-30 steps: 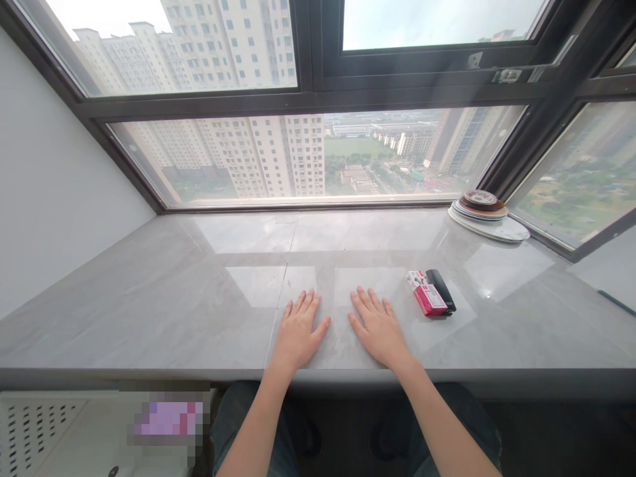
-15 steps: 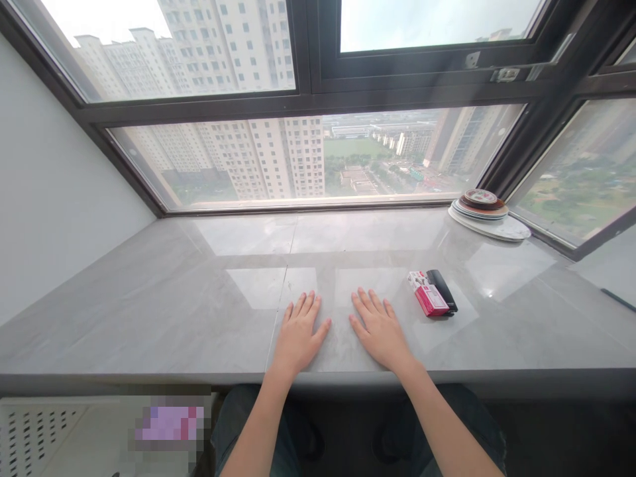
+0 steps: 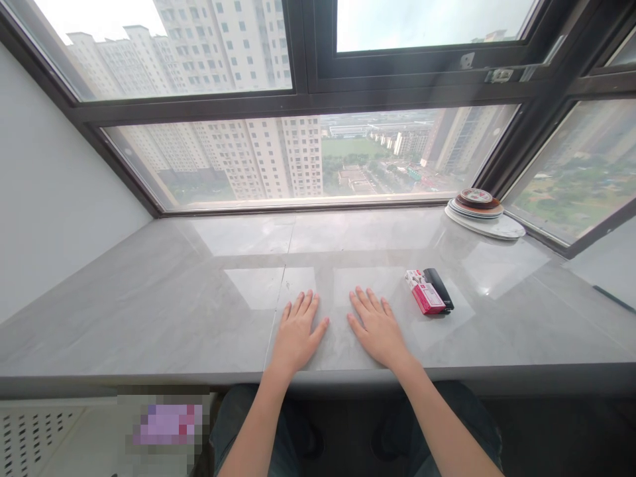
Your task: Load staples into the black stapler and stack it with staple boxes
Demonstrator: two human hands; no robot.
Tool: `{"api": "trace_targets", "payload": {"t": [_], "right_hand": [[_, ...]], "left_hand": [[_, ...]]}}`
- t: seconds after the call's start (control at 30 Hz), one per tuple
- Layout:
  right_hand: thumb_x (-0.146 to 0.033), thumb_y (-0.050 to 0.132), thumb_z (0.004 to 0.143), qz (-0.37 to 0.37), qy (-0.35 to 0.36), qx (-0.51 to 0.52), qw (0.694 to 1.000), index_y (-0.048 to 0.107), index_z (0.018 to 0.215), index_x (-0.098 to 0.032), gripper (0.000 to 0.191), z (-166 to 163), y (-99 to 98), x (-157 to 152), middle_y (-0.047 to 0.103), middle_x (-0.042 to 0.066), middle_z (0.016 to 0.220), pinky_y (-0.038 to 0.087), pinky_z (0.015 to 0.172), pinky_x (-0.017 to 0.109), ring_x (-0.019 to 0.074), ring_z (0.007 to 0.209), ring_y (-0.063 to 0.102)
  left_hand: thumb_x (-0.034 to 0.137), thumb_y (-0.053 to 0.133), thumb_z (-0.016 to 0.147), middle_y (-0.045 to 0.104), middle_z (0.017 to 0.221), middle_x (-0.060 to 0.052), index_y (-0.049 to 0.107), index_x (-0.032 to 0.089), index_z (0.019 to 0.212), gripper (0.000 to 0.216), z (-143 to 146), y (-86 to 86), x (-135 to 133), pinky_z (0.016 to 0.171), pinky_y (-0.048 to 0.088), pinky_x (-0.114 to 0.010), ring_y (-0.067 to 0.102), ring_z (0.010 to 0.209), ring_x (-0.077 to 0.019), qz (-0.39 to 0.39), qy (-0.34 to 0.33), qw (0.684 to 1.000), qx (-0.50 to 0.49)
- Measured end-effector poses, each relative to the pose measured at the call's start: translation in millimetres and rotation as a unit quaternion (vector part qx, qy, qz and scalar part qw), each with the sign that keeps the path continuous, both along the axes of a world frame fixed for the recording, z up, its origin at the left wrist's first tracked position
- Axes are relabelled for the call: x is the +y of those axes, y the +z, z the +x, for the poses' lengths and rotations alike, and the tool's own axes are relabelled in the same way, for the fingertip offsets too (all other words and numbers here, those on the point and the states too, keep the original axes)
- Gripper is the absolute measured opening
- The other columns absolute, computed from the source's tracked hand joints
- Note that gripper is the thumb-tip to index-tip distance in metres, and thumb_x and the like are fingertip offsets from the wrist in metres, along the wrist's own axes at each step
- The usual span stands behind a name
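My left hand (image 3: pixel 297 336) lies palm down on the grey stone sill (image 3: pixel 149 311), its fingers stretched out. Flat on the same surface, with fingers spread, rests my right hand (image 3: pixel 378 331). Neither hand holds anything. To the right of my right hand is a small red-and-white box (image 3: pixel 426 295). A black stapler-like object (image 3: pixel 439 290) lies against the box's right side; its exact kind is hard to make out.
A stack of plates and round mats (image 3: pixel 479 212) stands in the far right corner by the window frame (image 3: pixel 308 106). Below the sill at left is a white perforated surface (image 3: pixel 59 444) with a blurred purple item (image 3: pixel 166 424). A thin dark object (image 3: pixel 615 299) lies at the right edge.
The whole view has shifted very slightly to the left. Both hands and the things on the sill stay in place.
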State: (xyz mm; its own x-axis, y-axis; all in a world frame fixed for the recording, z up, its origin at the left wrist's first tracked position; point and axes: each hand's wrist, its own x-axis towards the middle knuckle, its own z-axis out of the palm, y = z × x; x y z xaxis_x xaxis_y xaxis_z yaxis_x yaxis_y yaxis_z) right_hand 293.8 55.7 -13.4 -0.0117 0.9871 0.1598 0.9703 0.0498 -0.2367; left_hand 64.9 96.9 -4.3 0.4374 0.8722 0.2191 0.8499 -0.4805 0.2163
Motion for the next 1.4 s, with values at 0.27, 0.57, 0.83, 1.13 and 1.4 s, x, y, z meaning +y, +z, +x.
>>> {"api": "trace_targets", "payload": {"t": [0.27, 0.57, 0.83, 1.13, 1.4], "right_hand": [[-0.05, 0.027, 0.107, 0.001, 0.0, 0.0, 1.0, 0.025, 0.166, -0.032, 0.061, -0.3, -0.3, 0.1, 0.019, -0.001, 0.173, 0.012, 0.128, 0.053, 0.0266, 0.16, 0.013], [-0.051, 0.027, 0.107, 0.0, 0.001, -0.001, 1.0, 0.024, 0.166, -0.033, 0.062, 0.4, -1.2, 0.3, 0.019, -0.001, 0.173, 0.012, 0.127, 0.054, 0.0271, 0.16, 0.012], [-0.051, 0.027, 0.107, -0.006, 0.001, -0.002, 1.0, 0.024, 0.166, -0.033, 0.062, 0.3, -2.3, 1.1, 0.018, 0.0, 0.173, 0.01, 0.128, 0.053, 0.0269, 0.16, 0.012], [-0.05, 0.028, 0.107, -0.008, 0.002, 0.004, 1.0, 0.025, 0.166, -0.033, 0.062, 0.0, 0.1, 0.1, 0.018, -0.001, 0.173, 0.01, 0.128, 0.053, 0.0268, 0.16, 0.012], [-0.05, 0.028, 0.107, -0.007, 0.003, 0.005, 1.0, 0.025, 0.166, -0.033, 0.061, 0.1, 1.0, 0.2, 0.018, -0.001, 0.173, 0.01, 0.128, 0.053, 0.0266, 0.16, 0.012]], "left_hand": [[0.053, 0.032, 0.107, 0.024, 0.171, 0.0, 0.029, 0.032, 0.164, 0.06, 0.9, -1.0, 0.1, 0.129, 0.019, -0.051, 0.017, 0.16, -0.0247, 0.002, 0.001, 1.0, 0.019], [0.053, 0.033, 0.107, 0.025, 0.171, 0.001, 0.031, 0.033, 0.163, 0.059, 0.8, 1.1, -0.4, 0.129, 0.021, -0.05, 0.018, 0.16, -0.0245, 0.0, 0.002, 1.0, 0.013], [0.054, 0.033, 0.107, 0.024, 0.171, 0.0, 0.032, 0.033, 0.162, 0.059, 0.6, -0.1, -0.1, 0.129, 0.02, -0.049, 0.017, 0.16, -0.0239, -0.001, 0.003, 1.0, 0.007], [0.053, 0.034, 0.107, 0.025, 0.171, 0.0, 0.031, 0.034, 0.162, 0.059, 0.5, 0.5, -0.4, 0.129, 0.019, -0.051, 0.017, 0.16, -0.0248, -0.003, 0.002, 1.0, -0.002], [0.053, 0.033, 0.107, 0.024, 0.171, 0.0, 0.032, 0.033, 0.162, 0.058, 0.8, 1.3, -0.6, 0.129, 0.019, -0.05, 0.017, 0.16, -0.0236, -0.006, 0.004, 1.0, 0.0]]}}
